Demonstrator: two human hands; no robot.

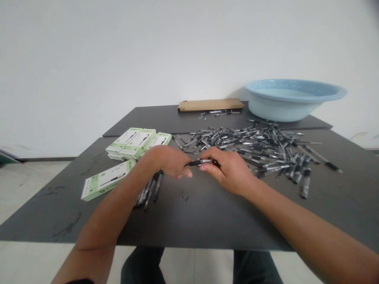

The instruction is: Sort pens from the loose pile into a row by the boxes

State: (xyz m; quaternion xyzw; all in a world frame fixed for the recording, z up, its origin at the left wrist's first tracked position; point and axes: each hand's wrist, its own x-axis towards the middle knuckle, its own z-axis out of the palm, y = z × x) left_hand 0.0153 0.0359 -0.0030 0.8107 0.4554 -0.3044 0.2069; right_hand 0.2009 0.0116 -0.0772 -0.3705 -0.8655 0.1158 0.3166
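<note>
A black and clear pen [201,162] spans the gap between my two hands above the middle of the table. My left hand [174,161] is closed on its left end, with the thumb stretched along below. The fingers and thumb of my right hand [227,167] pinch its other end. Below my left forearm lies a small row of pens [150,189], partly hidden by the arm. To the right and behind my right hand spreads a large heap of loose pens [254,140].
Green and white pen boxes [136,142] are stacked at the left, with a single box [106,179] nearer me. At the back of the dark table [207,225] lie a flat cardboard piece [211,105] and a wide light-blue basin [284,108]. Several pen parts [220,113] lie before the cardboard.
</note>
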